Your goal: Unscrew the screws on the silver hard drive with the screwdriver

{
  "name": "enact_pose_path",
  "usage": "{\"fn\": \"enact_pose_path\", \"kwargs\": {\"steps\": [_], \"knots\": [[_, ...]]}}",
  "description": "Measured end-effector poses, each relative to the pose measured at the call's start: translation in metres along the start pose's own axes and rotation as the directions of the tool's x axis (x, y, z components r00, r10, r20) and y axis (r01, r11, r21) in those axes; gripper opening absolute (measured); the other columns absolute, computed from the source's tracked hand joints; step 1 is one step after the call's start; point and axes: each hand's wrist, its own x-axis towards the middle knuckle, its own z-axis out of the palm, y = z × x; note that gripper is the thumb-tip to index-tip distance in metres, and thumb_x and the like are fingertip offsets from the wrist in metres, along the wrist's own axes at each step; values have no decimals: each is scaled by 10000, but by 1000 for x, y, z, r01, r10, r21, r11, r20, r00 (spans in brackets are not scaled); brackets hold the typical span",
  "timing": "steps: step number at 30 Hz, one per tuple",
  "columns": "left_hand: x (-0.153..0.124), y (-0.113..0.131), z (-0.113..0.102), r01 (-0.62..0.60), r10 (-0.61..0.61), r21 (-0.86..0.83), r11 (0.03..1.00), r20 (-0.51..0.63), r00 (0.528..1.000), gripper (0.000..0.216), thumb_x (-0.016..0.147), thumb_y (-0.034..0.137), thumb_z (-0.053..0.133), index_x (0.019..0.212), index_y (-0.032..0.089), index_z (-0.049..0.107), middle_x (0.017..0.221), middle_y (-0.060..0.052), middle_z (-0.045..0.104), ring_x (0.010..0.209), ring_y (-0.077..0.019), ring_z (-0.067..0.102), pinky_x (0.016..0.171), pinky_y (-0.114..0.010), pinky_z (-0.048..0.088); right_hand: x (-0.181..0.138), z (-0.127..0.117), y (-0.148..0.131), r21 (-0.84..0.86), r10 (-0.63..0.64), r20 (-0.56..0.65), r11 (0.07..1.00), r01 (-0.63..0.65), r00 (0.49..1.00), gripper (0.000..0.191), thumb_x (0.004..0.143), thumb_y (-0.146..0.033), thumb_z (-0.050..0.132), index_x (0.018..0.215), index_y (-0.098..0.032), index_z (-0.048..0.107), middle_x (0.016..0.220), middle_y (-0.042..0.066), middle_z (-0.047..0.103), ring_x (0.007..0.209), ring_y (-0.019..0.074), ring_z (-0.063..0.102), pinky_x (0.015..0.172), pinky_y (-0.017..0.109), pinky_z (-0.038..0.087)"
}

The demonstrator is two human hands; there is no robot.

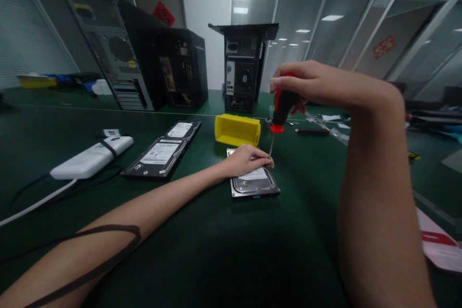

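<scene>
A silver hard drive (254, 184) lies flat on the green table (202, 245) in front of me. My left hand (245, 160) rests on its far half, fingers closed in a pinch at the drive's right edge, right where the screwdriver tip meets it. My right hand (306, 82) is closed round the red and black handle of a screwdriver (279, 115), held upright with its thin shaft pointing down onto the drive.
Two more hard drives (159, 156) (182, 131) lie to the left, beside a white power strip (92, 156) with cables. A yellow bin (236, 130) stands behind the drive. Three computer towers (115, 53) (186, 70) (243, 70) stand at the back. Small parts lie at right.
</scene>
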Motion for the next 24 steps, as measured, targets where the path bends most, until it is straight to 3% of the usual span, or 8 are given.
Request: {"fn": "enact_pose_path", "kwargs": {"steps": [24], "knots": [[2, -3, 0, 20, -20, 3, 1000, 17, 1000, 211, 1013, 212, 605, 1042, 151, 805, 1077, -62, 817, 963, -163, 754, 884, -261, 531, 1, 3, -2, 13, -10, -31, 1000, 10, 999, 229, 1019, -389, 557, 961, -178, 624, 877, 75, 680, 656, 192, 649, 513, 288, 489]]}}
